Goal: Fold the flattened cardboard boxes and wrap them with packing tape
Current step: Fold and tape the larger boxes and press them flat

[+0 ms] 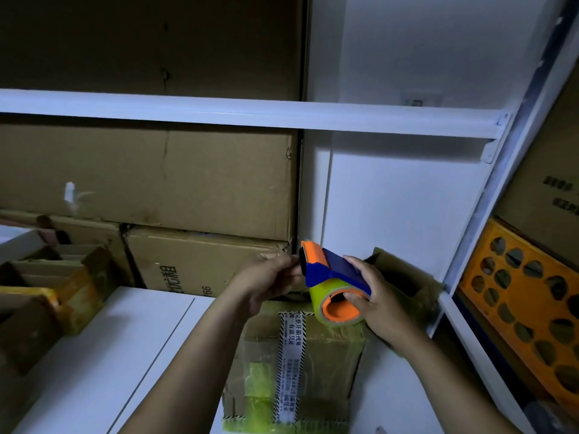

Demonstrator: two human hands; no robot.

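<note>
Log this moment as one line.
right hand: holds tape dispenser | left hand: pinches its front end | cardboard box: on white table below, partly taped

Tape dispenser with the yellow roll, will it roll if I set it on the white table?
Probably light: the right hand holds the tape dispenser by fingers in its orange core. The round roll might roll on the white table if laid on its curve; flat on its side looks steadier.

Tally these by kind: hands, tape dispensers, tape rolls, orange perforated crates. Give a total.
hands: 2, the left hand and the right hand
tape dispenser: 1
tape roll: 1
orange crate: 1
total: 5
</note>
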